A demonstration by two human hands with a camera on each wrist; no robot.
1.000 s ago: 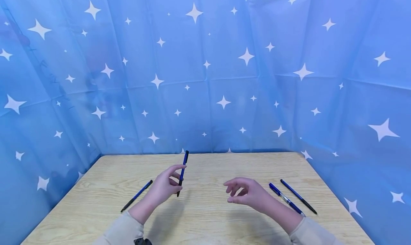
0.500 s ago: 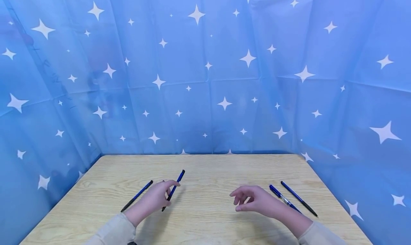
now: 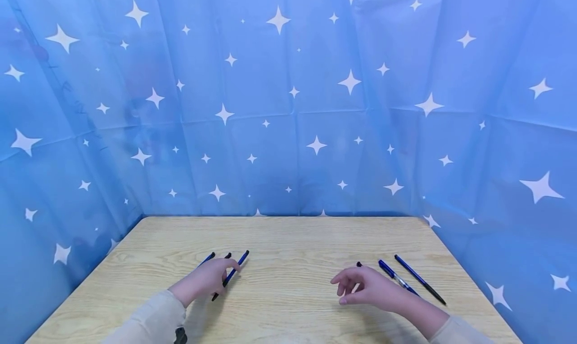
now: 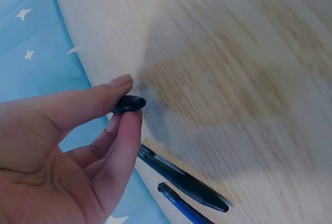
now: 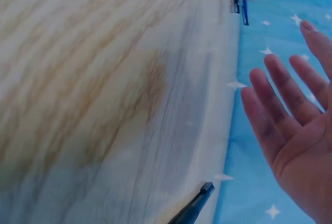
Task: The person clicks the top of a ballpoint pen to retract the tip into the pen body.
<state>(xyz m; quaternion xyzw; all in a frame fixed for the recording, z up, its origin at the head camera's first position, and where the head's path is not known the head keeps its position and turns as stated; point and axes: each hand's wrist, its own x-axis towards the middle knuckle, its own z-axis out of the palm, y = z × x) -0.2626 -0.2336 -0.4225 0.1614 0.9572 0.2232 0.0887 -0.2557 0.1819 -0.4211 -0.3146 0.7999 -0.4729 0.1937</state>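
My left hand (image 3: 205,280) pinches a slim blue pen (image 3: 242,260) with black ends between thumb and fingers, low over the table and slanting. In the left wrist view only the pen's dark tip (image 4: 130,103) shows past the fingertips. Beside that hand lie two more pens: a black-ended pen (image 4: 181,177) and a blue pen (image 4: 181,206), both partly hidden by the hand in the head view. My right hand (image 3: 367,288) hovers with loosely bent fingers, holding nothing. Behind it a pen's black end (image 3: 358,264) shows, the rest covered.
Right of my right hand lie a blue pen with a clear section (image 3: 395,276) and a slim blue pen (image 3: 419,279). All rest on a pale wooden table (image 3: 288,244). A blue starry curtain (image 3: 288,108) surrounds its back and sides.
My left hand has lowered the pen and carried it left, beside the other pens, tilting it flatter. My right hand has drifted slightly right and toward me, uncovering a pen's black end.
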